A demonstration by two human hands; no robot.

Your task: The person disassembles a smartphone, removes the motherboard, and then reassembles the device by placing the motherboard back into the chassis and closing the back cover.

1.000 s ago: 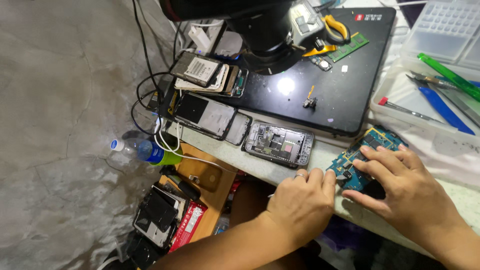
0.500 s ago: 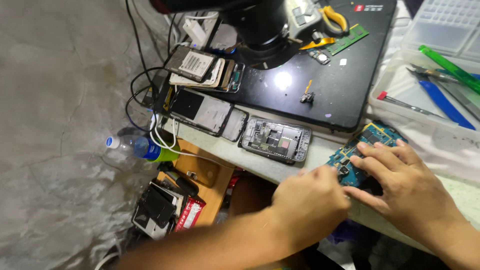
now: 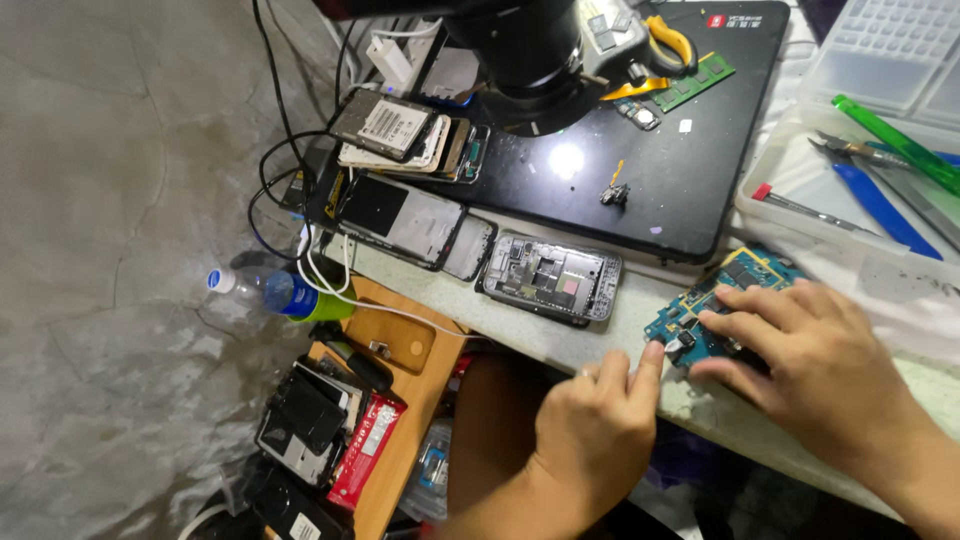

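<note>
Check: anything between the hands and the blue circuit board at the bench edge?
Nothing visible. The right hand already lies on the blue circuit board, and the left hand has a fingertip at the board's near-left corner. The opened phone frame lies apart, to the left.
</note>
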